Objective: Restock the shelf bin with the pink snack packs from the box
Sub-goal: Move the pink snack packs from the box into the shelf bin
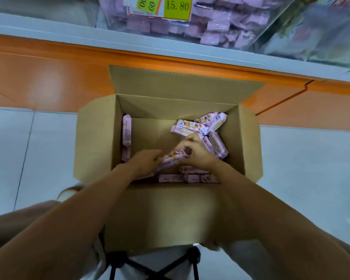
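grey tile floor (311,158) fills the middle band and both sides of the frame. above it runs the orange shelf base (49,77), with the pale shelf edge (49,27) across the top.

the open cardboard box (93,138) sits on the floor at centre frame, just in front of the orange base. its far flap (180,81) stands up against the base, and its near flap (160,215) folds toward you and covers your lap area. the side flaps are splayed out.

the clear shelf bin (220,23) is at top centre, already holding pink packs, though it's blurred. a green and yellow price label (177,6) hangs on its front. a neighbouring bin (311,31) at upper right holds greenish goods, too blurred to name.

both your forearms come from the lower corners over the near flap into the box. black crossed legs (156,267) show at bottom centre under the flap.

the box floor is bare in the middle. loose pink snack packs (200,124) are piled in its upper right corner, more stand on edge along the left wall (126,132), and a row lies along the near wall (190,176).

your left hand (143,160) and right hand (196,152) are low in the box, together gripping one pink snack pack (172,158) that lies tilted between them. left fingers are on its lower left end, right fingers curled over its upper right end. your right hand hides part of the pile behind it.
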Demonstrator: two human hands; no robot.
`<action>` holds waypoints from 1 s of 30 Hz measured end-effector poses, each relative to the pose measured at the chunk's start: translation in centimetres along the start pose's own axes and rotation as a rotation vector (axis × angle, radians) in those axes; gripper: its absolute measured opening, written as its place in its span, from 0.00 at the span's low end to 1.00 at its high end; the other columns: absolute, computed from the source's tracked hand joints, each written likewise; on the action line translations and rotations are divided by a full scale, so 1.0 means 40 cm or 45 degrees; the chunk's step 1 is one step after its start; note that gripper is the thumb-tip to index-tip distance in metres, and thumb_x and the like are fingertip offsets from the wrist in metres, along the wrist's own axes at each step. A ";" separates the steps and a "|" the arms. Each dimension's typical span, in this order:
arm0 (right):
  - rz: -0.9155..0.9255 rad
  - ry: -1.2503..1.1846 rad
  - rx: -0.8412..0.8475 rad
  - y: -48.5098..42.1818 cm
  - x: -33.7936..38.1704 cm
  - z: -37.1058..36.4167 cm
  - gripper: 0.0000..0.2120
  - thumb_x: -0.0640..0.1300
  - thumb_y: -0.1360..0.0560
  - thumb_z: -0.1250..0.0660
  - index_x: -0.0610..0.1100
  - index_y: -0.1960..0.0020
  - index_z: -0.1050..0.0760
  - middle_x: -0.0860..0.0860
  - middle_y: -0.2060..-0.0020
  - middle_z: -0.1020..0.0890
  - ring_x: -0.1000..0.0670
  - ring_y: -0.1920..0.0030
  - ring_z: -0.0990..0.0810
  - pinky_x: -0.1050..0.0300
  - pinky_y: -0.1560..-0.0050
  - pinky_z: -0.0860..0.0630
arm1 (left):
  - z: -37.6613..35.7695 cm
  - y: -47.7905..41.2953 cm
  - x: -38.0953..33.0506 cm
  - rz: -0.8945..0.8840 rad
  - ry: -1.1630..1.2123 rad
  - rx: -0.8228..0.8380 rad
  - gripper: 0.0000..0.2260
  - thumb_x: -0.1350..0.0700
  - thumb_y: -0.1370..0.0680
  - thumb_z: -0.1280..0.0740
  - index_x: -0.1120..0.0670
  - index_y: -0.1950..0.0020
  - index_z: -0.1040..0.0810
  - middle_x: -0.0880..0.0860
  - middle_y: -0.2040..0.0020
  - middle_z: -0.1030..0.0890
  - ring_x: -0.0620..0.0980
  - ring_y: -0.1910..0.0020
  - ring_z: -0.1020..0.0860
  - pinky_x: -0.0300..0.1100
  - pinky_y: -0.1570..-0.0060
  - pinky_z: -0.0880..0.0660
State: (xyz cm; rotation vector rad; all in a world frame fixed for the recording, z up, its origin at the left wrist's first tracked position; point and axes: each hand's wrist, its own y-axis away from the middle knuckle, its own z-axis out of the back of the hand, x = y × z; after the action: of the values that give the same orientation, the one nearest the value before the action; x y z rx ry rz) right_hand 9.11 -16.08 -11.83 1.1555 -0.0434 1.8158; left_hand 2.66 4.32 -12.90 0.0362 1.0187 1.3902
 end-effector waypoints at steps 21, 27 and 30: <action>-0.133 -0.885 -0.558 0.114 0.117 0.113 0.10 0.38 0.24 0.31 0.37 0.43 0.24 0.44 0.51 0.21 0.50 0.67 0.20 0.55 0.61 0.21 | 0.095 0.108 -0.144 0.416 1.393 -0.402 0.04 0.60 0.23 0.33 0.58 0.56 0.22 0.56 0.60 0.20 0.53 0.59 0.21 0.48 0.50 0.21; -0.190 -1.030 -0.349 0.191 0.184 0.122 0.14 0.47 0.25 0.30 0.37 0.47 0.23 0.46 0.56 0.21 0.52 0.61 0.18 0.61 0.55 0.20 | 0.134 0.193 -0.213 0.318 1.601 -0.507 0.04 0.61 0.21 0.34 0.60 0.48 0.23 0.52 0.59 0.20 0.49 0.61 0.21 0.35 0.64 0.20; -0.201 -0.988 -0.294 0.217 0.204 0.112 0.12 0.49 0.24 0.31 0.40 0.50 0.19 0.49 0.57 0.21 0.53 0.61 0.22 0.59 0.50 0.22 | 0.145 0.238 -0.239 0.275 1.626 -0.543 0.04 0.61 0.21 0.35 0.61 0.49 0.23 0.55 0.59 0.21 0.49 0.61 0.22 0.30 0.72 0.25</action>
State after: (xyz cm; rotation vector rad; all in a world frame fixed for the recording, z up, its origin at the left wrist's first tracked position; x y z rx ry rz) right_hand 5.08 -17.36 0.15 1.5719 -0.5764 1.1032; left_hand 0.16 2.02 1.39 -1.2201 1.7225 1.8004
